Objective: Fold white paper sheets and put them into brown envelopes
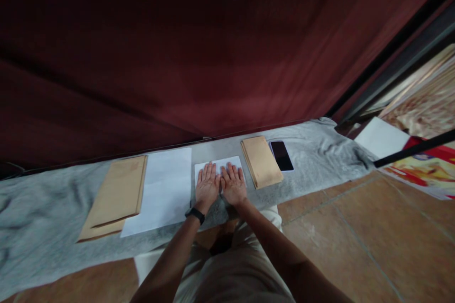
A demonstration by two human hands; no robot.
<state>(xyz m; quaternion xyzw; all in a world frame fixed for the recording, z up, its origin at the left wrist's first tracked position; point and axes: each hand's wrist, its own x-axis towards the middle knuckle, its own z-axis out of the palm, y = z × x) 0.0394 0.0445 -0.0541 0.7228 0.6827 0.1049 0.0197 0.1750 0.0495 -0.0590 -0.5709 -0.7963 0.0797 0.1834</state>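
Both hands press flat, side by side, on a small white sheet of paper [233,161], which they largely cover; whether it is folded I cannot tell. My left hand [207,184] has its fingers stretched out, with a dark watch on the wrist. Beside it, my right hand [233,184] also lies flat, its fingers pointing away from me. To the left is a larger stack of white paper [163,184]. Brown envelopes [119,187] lie left of that, partly over its edge. Smaller brown envelopes [263,163] are stacked just right of my right hand.
A phone [282,155] with a dark screen lies right of the small envelopes. Everything rests on a grey cloth [316,151] over a long narrow surface. A dark red curtain [213,57] hangs behind. Dark bars [415,149] and a colourful printed sheet [426,168] are at the right.
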